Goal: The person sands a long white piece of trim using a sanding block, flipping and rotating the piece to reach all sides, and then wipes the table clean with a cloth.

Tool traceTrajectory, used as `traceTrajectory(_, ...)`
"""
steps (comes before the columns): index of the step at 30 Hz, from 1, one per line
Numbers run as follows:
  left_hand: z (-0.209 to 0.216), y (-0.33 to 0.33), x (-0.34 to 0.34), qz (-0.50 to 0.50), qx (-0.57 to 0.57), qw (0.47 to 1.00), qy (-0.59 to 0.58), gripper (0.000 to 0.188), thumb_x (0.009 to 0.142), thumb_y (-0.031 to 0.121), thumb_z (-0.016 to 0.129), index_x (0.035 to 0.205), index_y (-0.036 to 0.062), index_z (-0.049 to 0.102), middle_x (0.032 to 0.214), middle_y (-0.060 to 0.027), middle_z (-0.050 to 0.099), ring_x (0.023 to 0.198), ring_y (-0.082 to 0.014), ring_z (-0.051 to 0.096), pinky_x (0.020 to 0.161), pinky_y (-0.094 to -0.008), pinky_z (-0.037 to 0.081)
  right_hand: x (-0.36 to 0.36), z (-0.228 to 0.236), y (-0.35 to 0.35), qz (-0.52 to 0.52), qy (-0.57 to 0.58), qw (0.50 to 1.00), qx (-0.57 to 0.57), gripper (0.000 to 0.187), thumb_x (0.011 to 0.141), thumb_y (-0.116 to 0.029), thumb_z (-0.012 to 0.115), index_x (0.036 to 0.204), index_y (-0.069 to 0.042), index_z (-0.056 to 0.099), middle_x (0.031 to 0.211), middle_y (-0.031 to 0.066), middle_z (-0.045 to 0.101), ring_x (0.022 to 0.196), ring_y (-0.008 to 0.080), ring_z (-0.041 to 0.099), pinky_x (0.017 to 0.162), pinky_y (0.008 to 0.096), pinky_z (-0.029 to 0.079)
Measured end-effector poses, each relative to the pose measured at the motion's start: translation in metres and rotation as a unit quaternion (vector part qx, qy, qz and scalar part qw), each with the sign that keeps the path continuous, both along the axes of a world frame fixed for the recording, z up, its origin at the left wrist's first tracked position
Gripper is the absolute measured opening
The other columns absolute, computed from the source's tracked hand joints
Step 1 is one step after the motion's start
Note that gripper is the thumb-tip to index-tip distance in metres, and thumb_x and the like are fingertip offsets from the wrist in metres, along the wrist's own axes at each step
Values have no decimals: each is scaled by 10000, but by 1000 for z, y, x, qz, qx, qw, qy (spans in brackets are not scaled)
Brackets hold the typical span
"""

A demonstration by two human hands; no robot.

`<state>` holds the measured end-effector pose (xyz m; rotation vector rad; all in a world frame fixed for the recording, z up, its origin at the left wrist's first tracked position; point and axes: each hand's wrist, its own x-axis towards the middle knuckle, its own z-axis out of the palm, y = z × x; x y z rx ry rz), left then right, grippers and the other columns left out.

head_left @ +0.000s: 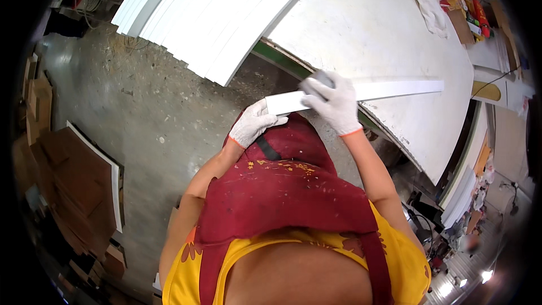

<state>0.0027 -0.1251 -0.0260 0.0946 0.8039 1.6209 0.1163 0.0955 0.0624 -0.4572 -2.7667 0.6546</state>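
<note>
Left hand [255, 123], white glove, grips the near end of a long white strip [389, 88]. Right hand [333, 101], also gloved, presses a small grey block [323, 79] onto the strip top. Strip lies across the white surface [367, 28] edge, near end overhanging. Stacked white boards [209, 17] upper left; brown panels [79, 181] on the floor.

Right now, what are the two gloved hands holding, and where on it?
The left hand grips the near end of a long white strip. The right hand presses a small grey block on the strip's top just beyond.
</note>
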Motion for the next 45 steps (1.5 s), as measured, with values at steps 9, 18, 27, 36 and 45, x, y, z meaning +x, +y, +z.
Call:
traceTrajectory(9,-29,-15,1,4,-81,995,56,566,901,29,730,1423,-36,522,1330,-139,653,1183,-227,672,986,-361,584,-23,-21,-51,89,85,992,-22,197,831,-375,720,999,-275,746,1124,92,647,951,338,646,823,475,521)
traceTrajectory(18,-5,24,-21,-76,-49,996,24,612,917,120,709,1449,-97,497,1340,-234,660,1147,-318,720,797,-319,650,129,-23,205,-465,-161,859,142,399,1015,-526,558,1225,-256,764,1511,108,562,1336,260,570,1078,410,505)
traceTrajectory(27,20,5,-28,-95,-144,873,457,562,796,11,795,1335,-69,657,1247,-101,722,1106,-176,674,996,-333,530,31,-8,-5,-65,33,997,-5,274,855,-419,670,1096,-298,717,1186,85,613,1012,284,605,818,471,481)
traceTrajectory(36,8,-34,-36,-182,-240,846,440,695,711,-152,778,1383,-49,635,1422,-173,653,1324,-248,607,1141,-364,450,98,-28,62,-202,94,964,142,337,822,-457,726,1145,-362,743,1264,90,652,1073,334,642,868,512,525)
traceTrajectory(45,22,-25,-23,-85,-321,907,259,536,880,-7,696,1398,-90,591,1220,-172,696,1032,-191,672,928,-310,526,278,-51,398,-611,-46,786,88,516,892,-630,649,1328,-361,711,1341,89,680,1218,317,640,1009,478,527)
